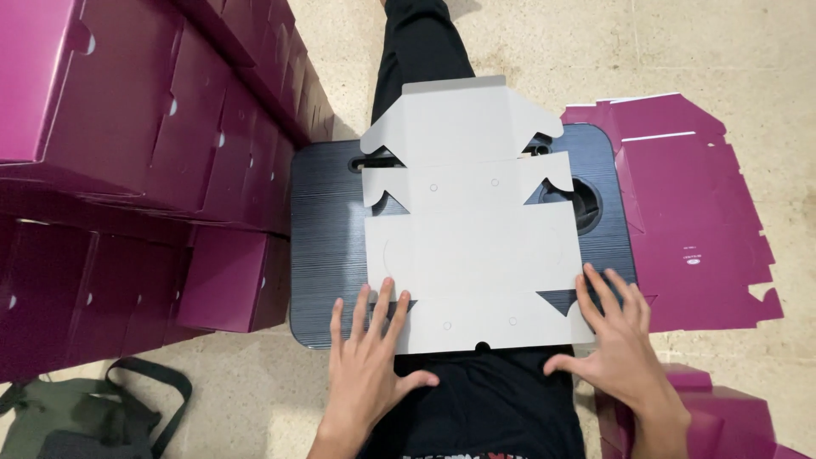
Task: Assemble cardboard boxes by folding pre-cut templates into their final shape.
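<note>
- The flat white cardboard sheet [470, 229] lay spread out on a dark lap tray [327, 246].
- The left hand [367, 357] was open, fingers spread, pressing flat on the sheet's near left corner.
- The right hand [619, 340] was open too, pressing flat by the near right corner.
- Purple boxes [136, 170] stood stacked on the left.
- A flat purple sheet [697, 221] lay on the floor to the right.

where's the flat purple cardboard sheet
In the head view, the flat purple cardboard sheet lies on the floor at the right, partly under the dark lap tray, just beyond the right hand.
</note>
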